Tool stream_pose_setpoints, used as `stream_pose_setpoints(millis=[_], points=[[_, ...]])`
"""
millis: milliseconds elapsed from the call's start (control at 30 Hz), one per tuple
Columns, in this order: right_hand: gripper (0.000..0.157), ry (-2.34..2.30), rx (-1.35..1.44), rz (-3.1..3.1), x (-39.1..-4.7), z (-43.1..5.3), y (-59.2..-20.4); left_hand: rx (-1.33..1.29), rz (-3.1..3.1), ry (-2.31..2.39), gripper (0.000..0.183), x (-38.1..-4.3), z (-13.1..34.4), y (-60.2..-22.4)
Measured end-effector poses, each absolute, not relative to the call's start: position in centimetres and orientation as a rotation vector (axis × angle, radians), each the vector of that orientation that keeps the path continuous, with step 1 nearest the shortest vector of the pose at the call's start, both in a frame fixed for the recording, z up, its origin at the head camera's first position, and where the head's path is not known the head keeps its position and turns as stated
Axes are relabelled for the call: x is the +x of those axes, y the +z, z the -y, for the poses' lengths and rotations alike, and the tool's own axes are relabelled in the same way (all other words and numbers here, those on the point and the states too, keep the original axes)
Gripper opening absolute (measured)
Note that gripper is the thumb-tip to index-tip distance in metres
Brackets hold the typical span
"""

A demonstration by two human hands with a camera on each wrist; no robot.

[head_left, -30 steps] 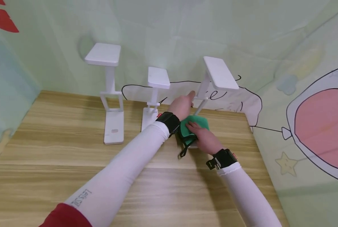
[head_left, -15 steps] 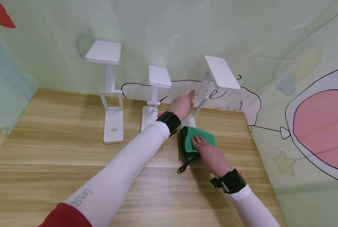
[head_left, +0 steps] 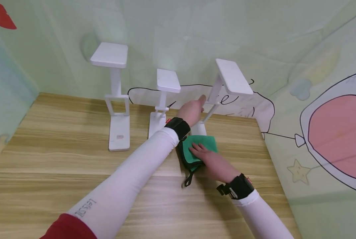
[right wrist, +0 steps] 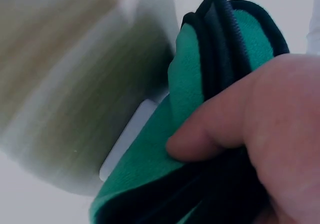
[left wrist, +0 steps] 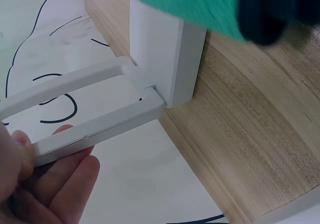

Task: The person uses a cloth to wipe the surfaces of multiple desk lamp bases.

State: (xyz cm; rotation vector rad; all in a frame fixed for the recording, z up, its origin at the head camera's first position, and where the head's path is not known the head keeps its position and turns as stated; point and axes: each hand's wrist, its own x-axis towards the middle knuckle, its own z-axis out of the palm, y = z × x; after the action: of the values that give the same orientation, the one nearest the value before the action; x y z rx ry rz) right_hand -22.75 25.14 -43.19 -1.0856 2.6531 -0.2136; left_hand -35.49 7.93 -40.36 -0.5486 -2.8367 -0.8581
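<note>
On the right stands a white folding desk lamp (head_left: 233,77), its flat head tilted. My left hand (head_left: 191,113) grips one bar of its lower arm; in the left wrist view the thumb and fingers (left wrist: 75,184) close around that bar, near the lamp's base (left wrist: 162,48). A folded green cloth (head_left: 206,141) with black edging and a hanging loop lies over the front of the base, hiding most of it. My right hand (head_left: 215,162) holds this cloth, fingers spread on top. Its thumb (right wrist: 200,134) presses the folds in the right wrist view.
Two more white desk lamps stand to the left, a tall one (head_left: 115,73) and a shorter one (head_left: 167,81) close to my left forearm. The wooden table (head_left: 61,159) meets a patterned cloth wall (head_left: 166,36) at the back and the right.
My right hand with the cloth has slid toward me along the lamp's base, then shifted left. The rear of the base has come into view. My left hand keeps its hold on the lamp.
</note>
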Motion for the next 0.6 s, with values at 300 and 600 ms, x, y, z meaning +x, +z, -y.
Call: stream_pose_setpoints(millis=[300,600], points=[[0.090,-0.355,-1.118,-2.680,-27.8,-25.0,-44.3,-0.562,2.839,-0.859,0.032,-35.3,-8.3,-40.3],[0.089,-0.420,-1.049,-2.772,-29.0,-27.5,-45.4,-0.581,2.838,-0.823,0.033,-35.2,-8.7,-40.0]])
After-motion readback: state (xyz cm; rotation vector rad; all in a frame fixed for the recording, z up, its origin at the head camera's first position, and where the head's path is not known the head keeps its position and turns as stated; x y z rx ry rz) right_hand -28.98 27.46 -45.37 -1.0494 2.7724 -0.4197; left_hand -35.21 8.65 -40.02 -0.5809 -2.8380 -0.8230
